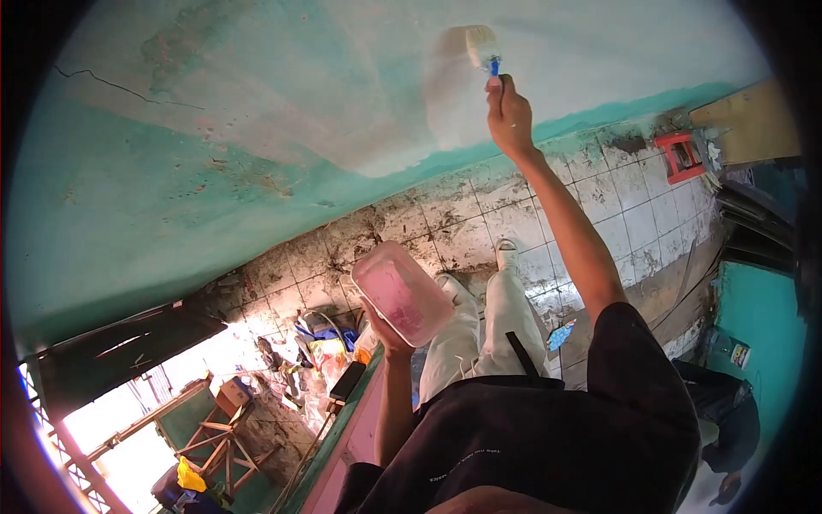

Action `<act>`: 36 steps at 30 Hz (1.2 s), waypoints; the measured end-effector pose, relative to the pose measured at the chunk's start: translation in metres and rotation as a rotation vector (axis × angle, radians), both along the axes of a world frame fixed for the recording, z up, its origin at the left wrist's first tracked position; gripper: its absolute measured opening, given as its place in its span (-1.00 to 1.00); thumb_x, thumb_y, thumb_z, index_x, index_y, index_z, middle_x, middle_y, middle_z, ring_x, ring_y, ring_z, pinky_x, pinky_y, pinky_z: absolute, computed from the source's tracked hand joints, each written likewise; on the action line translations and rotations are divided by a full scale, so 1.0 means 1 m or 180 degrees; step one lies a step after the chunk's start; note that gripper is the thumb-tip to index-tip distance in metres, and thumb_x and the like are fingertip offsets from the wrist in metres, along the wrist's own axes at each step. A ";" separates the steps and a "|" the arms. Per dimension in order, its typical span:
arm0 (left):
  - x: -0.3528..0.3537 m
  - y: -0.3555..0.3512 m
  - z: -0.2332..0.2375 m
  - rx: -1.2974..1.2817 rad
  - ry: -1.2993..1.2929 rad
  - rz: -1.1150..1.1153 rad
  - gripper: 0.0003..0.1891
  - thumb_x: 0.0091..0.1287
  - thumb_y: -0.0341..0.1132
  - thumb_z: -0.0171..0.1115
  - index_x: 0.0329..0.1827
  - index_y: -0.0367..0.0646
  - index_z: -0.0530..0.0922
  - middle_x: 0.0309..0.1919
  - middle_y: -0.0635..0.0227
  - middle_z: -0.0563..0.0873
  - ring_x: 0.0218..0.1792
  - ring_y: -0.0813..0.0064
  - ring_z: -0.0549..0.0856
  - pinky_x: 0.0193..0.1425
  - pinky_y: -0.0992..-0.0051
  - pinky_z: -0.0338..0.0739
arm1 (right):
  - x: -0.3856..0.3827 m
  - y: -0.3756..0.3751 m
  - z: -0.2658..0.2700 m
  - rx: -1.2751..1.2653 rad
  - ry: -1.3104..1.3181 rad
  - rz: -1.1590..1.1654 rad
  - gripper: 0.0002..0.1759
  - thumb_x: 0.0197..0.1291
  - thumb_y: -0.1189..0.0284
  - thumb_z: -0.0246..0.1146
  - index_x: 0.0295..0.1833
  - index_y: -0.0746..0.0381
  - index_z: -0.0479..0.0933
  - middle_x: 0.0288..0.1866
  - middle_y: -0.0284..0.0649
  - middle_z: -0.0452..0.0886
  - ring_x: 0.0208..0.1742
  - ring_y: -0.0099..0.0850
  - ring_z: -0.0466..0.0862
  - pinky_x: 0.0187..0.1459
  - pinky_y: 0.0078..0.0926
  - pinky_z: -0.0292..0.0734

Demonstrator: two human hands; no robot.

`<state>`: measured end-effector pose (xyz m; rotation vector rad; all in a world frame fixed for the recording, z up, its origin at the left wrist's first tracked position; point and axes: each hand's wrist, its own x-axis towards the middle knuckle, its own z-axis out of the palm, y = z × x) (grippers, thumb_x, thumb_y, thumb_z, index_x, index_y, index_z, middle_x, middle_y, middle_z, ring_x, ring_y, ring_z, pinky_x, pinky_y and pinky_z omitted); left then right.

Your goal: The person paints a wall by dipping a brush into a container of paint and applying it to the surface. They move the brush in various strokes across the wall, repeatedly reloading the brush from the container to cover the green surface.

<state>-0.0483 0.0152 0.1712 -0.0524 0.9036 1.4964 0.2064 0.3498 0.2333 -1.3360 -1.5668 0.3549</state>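
Note:
My right hand (511,120) is stretched up to the wall, its fingers closed round the handle of a paintbrush (483,50). The brush has pale bristles and a blue part at the handle, and its bristles overlap the whitish painted area of the wall (377,103). Lower down, my left hand (392,332) grips a pinkish translucent plastic tub (401,291) by its side and underside, tilted in front of my legs. Pink residue lies across the tub's bottom. Part of the left hand is hidden behind the tub.
Stained white tiles (591,188) cover the floor along the wall. A red plastic stool (680,158) stands far right. Bags and clutter (321,343) lie to the left, near a wooden frame (224,441). Another person (728,420) in dark clothes is at lower right.

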 end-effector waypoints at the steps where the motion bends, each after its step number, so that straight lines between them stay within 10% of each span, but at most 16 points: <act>1: 0.001 0.000 -0.001 -0.0019 -0.0088 -0.0008 -0.32 0.53 0.28 -0.11 0.48 -0.03 0.35 0.27 0.32 0.56 0.21 0.25 0.58 0.33 0.14 0.50 | -0.006 0.007 -0.015 -0.0283 -0.0629 -0.0194 -0.70 0.56 0.23 -0.05 -0.08 0.24 0.42 -0.61 0.00 0.58 -0.54 -0.01 0.67 -0.48 0.00 0.53; 9: 0.011 0.003 0.024 -0.0062 -0.0411 -0.0102 -0.32 0.54 0.27 -0.13 0.49 -0.04 0.33 0.28 0.29 0.55 0.24 0.24 0.56 0.36 0.16 0.48 | 0.020 0.017 -0.227 -0.2039 -0.1658 0.0535 -0.59 0.52 0.18 -0.02 -0.15 0.32 0.50 -0.36 0.23 0.67 -0.30 0.09 0.73 -0.44 0.07 0.61; 11: 0.019 0.020 0.050 0.0188 0.1260 -0.0086 -0.32 0.53 0.27 -0.12 0.49 -0.05 0.34 0.28 0.29 0.55 0.23 0.24 0.57 0.34 0.15 0.49 | 0.013 0.016 -0.171 -0.1544 -0.1860 0.0439 -0.59 0.51 0.18 -0.01 -0.16 0.32 0.53 -0.30 0.21 0.67 -0.26 0.09 0.72 -0.42 0.06 0.61; 15: -0.003 0.006 0.005 0.0204 -0.0302 -0.0140 -0.37 0.58 0.21 -0.18 0.48 -0.07 0.34 0.25 0.32 0.55 0.18 0.30 0.60 0.28 0.20 0.54 | 0.005 0.004 0.002 -0.1091 -0.1090 0.0240 -0.52 0.52 0.14 0.01 -0.32 0.32 0.49 -0.58 0.01 0.58 -0.48 0.09 0.64 -0.36 0.06 0.51; 18: -0.004 0.006 -0.008 0.0110 0.0380 -0.0208 -0.37 0.58 0.21 -0.20 0.46 -0.07 0.35 0.24 0.32 0.55 0.17 0.30 0.60 0.27 0.20 0.54 | -0.011 -0.014 0.046 -0.0572 -0.0492 0.0034 -0.58 0.54 0.17 -0.01 -0.27 0.27 0.46 -0.65 0.03 0.52 -0.56 0.05 0.60 -0.46 0.02 0.46; 22: 0.000 0.016 0.005 -0.0012 -0.0117 -0.0041 -0.36 0.57 0.23 -0.17 0.45 -0.06 0.36 0.24 0.32 0.55 0.17 0.28 0.60 0.25 0.19 0.56 | -0.022 0.010 -0.090 -0.0672 -0.1311 -0.0284 -0.64 0.55 0.15 -0.07 -0.04 0.23 0.44 -0.67 0.01 0.57 -0.63 0.07 0.62 -0.52 0.06 0.54; 24: 0.007 0.022 0.035 0.0069 -0.0236 -0.0233 -0.35 0.56 0.24 -0.16 0.46 -0.04 0.36 0.24 0.31 0.56 0.17 0.27 0.61 0.24 0.19 0.57 | -0.019 0.008 -0.150 -0.1729 -0.1485 -0.0064 -0.60 0.54 0.18 -0.08 0.08 0.31 0.44 -0.40 0.17 0.67 -0.38 0.08 0.72 -0.37 0.08 0.63; 25: 0.007 0.025 0.039 0.0113 -0.0233 -0.0248 -0.35 0.56 0.24 -0.16 0.46 -0.04 0.36 0.24 0.31 0.56 0.17 0.27 0.61 0.24 0.19 0.57 | -0.006 0.011 -0.200 -0.0961 -0.2479 0.0668 -0.49 0.54 0.12 -0.10 0.12 0.39 0.46 -0.20 0.27 0.67 -0.18 0.13 0.73 -0.21 0.13 0.65; 28: 0.001 0.022 0.044 -0.0001 -0.0184 -0.0214 -0.35 0.55 0.25 -0.17 0.46 -0.03 0.36 0.25 0.31 0.56 0.17 0.26 0.61 0.24 0.19 0.57 | -0.004 0.013 -0.168 -0.1871 -0.2268 0.0725 -0.48 0.53 0.17 -0.10 0.11 0.46 0.49 -0.14 0.28 0.66 -0.10 0.15 0.72 -0.13 0.13 0.65; 30: -0.006 0.024 0.033 -0.0004 -0.0208 -0.0270 -0.32 0.54 0.28 -0.18 0.48 -0.02 0.35 0.26 0.30 0.55 0.19 0.24 0.61 0.26 0.17 0.56 | -0.010 0.031 -0.075 -0.2501 -0.0568 -0.0084 -0.54 0.50 0.24 -0.03 0.03 0.47 0.54 -0.24 0.18 0.67 -0.17 0.10 0.73 -0.12 0.00 0.67; 31: -0.008 0.024 0.034 0.0040 -0.0227 -0.0264 -0.32 0.54 0.28 -0.18 0.48 -0.02 0.35 0.26 0.30 0.55 0.19 0.24 0.61 0.26 0.17 0.56 | -0.001 0.028 -0.023 -0.1615 -0.0952 0.0351 -0.51 0.49 0.14 0.00 -0.06 0.40 0.58 -0.23 0.13 0.68 -0.19 0.07 0.71 -0.16 0.00 0.62; 32: -0.009 0.026 0.035 0.0092 -0.0229 -0.0259 -0.32 0.54 0.29 -0.18 0.48 -0.01 0.35 0.27 0.30 0.55 0.20 0.23 0.60 0.26 0.17 0.56 | -0.007 0.013 0.051 -0.1581 0.0149 0.0205 -0.46 0.46 0.06 0.11 -0.34 0.34 0.60 -0.68 -0.19 0.52 -0.64 -0.32 0.55 -0.49 -0.23 0.41; 36: -0.002 0.035 0.072 0.0385 -0.0159 -0.0211 -0.32 0.54 0.29 -0.19 0.48 -0.01 0.34 0.27 0.30 0.55 0.21 0.23 0.60 0.26 0.15 0.56 | -0.010 -0.025 0.191 -0.0310 0.0539 0.0270 -0.48 0.56 0.08 -0.01 -0.36 0.26 0.46 -0.70 -0.28 0.34 -0.68 -0.49 0.40 -0.55 -0.36 0.27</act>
